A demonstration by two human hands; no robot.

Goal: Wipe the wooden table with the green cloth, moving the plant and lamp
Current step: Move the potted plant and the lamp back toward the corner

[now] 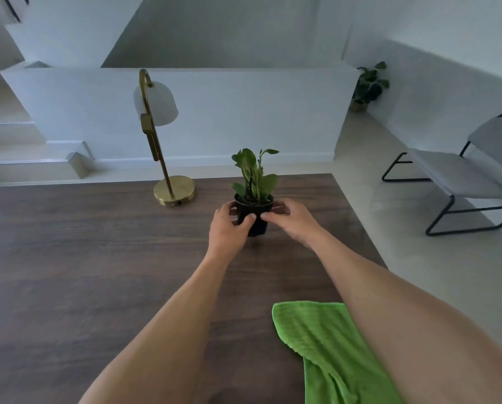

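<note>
A small green plant in a black pot stands upright on the dark wooden table, toward its far right part. My left hand wraps the pot's left side with the thumb on its front. My right hand holds the pot's right side. A brass lamp with a white shade stands on its round base at the table's far edge, left of the plant. The green cloth lies flat on the table near me, partly under my right forearm.
A grey chair with a black frame stands on the floor to the right of the table. A white low wall runs behind the table, with a second potted plant at its right end.
</note>
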